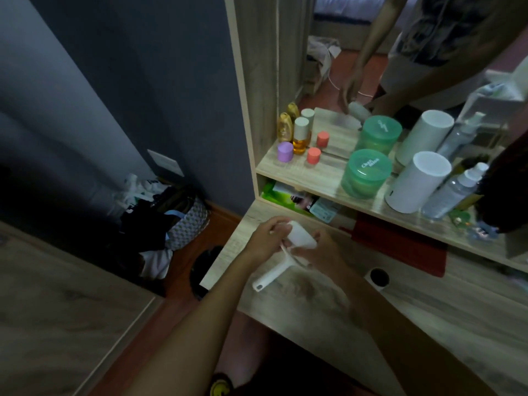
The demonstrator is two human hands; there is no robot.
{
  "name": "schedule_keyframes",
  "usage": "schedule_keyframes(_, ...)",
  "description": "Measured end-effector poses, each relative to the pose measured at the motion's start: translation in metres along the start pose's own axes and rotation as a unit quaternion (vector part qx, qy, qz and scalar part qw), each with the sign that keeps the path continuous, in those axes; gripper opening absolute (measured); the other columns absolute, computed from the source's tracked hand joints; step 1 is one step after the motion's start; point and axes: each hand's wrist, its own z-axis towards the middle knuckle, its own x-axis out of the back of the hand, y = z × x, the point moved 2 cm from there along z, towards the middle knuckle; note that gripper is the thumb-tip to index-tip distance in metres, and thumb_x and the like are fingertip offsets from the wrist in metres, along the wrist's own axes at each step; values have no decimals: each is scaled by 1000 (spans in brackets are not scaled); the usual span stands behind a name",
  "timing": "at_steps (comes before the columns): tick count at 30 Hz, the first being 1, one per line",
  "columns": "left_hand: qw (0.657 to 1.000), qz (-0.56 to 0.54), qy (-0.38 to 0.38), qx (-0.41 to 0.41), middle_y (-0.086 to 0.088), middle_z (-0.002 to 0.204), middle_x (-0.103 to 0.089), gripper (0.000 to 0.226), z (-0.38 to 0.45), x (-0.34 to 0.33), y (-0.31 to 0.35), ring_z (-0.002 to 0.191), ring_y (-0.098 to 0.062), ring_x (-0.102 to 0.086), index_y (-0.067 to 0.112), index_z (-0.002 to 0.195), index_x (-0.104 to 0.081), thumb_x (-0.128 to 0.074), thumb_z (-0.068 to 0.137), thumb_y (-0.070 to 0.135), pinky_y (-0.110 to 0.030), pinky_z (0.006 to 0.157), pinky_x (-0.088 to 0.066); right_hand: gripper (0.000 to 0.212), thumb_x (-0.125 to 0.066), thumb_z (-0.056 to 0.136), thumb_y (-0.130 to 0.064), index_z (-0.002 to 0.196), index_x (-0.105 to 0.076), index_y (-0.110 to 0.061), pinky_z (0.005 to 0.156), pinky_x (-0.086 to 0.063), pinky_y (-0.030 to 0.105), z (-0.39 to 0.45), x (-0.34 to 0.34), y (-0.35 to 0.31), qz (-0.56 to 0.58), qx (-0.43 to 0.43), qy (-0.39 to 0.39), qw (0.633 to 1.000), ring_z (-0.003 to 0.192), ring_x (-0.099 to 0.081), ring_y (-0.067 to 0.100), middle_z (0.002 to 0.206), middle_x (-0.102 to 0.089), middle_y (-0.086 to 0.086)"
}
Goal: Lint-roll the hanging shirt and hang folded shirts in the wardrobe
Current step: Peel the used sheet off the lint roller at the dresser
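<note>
- Nearest the camera, two bare forearms reach up from the bottom edge over the wooden desk [428, 324].
- The left hand [267, 238] is curled round the left end of the lint roller [288, 252], fingers wrapped over the white roll.
- The right hand [323, 250] grips the right side of the same roll, fingers bent round it; the exact finger placement is blurred.
- The roller is held just above the desk near its left front corner, its white handle pointing down and left toward the desk's front edge.
- A small round white-rimmed dark cup [378, 277] stands on the desk just right of the right wrist.
- A red flat item [400, 241] lies at the back of the desk, under the shelf.
- On the shelf [314, 178] above: a purple jar [285, 152] at the left end, an amber bottle [300, 135] and a coral cap [313, 155] beside it, then a green tub [365, 174], a white cylinder [417, 181] and a clear spray bottle [457, 192] toward the right.
- A mirror [371, 52] rises behind the shelf.
- A patterned bag [187, 221] sits on the floor by the grey wall, left of the desk.
</note>
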Motion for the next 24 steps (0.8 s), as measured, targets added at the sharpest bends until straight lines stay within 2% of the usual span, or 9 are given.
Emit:
schedule_keyframes(3,999,-24,-28,16,-4,96,-62,28,4,6,13,69,-10,-66,9,122,-59,-53,97,20,-20,59,-55,54,-82,70,-24,113,-53,-8,71,-46,32,-1,4,-21,-76,101,13,992,91,-60,24,105,-61,7)
schedule_keyframes(6,999,-22,-30,15,-9,100,-65,29,9,12,20,73,-13,-68,8,120,-61,-54,97,24,-23,61,-57,56,-79,73,-41,115,-56,-13,70,-36,21,-10,12,-40,-121,175,38,976,85,-58,15,98,-59,-3)
schedule_keyframes(8,1000,-4,-19,8,-14,102,-65,27,11,15,24,76,-16,-68,6,114,-63,-54,97,24,-26,63,-58,56,-76,74,-47,115,-57,-14,70,-35,20,-15,15,-49,-144,204,46,967,82,-54,13,98,-59,-3)
schedule_keyframes(10,1000,12,-16,2,-21,101,-65,24,12,16,27,72,-17,-69,4,109,-63,-52,97,22,-26,58,-57,58,-73,76,-50,118,-56,-14,72,-34,22,-17,18,-51,-154,194,22,969,85,-53,14,102,-60,-1)
schedule_keyframes(13,999,44,-30,-1,-32,105,-60,19,15,18,32,77,-29,-66,4,106,-60,-51,97,18,-29,56,-58,61,-70,77,-55,121,-53,-16,76,-35,23,-17,21,-49,-163,188,-4,969,88,-52,13,105,-59,0)
schedule_keyframes(18,988,152,-25,-7,-23,100,-65,8,15,17,37,85,-35,-67,10,98,-57,-54,92,14,-41,70,-57,55,-67,71,-66,106,-52,-27,67,-44,24,-10,23,-44,-233,197,-16,952,81,-60,13,91,-59,-8)
schedule_keyframes(21,988,153,-24,-15,-14,88,-66,11,15,15,41,67,-17,-68,8,100,-58,-53,92,12,-30,60,-57,55,-67,69,-68,104,-48,-30,66,-51,28,-10,29,-46,-262,214,1,941,79,-66,16,83,-58,-11)
schedule_keyframes(23,988,151,-23,-26,-6,78,-63,12,15,14,50,51,-3,-64,5,102,-58,-53,92,9,-19,50,-53,63,-67,70,-69,111,-50,-24,69,-51,30,-12,34,-51,-242,220,-2,945,80,-65,18,88,-62,-5)
schedule_keyframes(24,987,155,-22,-33,-6,75,-63,13,16,14,53,48,-2,-62,3,101,-59,-52,92,8,-18,48,-52,68,-65,68,-73,113,-50,-23,71,-52,30,-12,37,-51,-223,217,-2,950,80,-65,18,90,-64,-4)
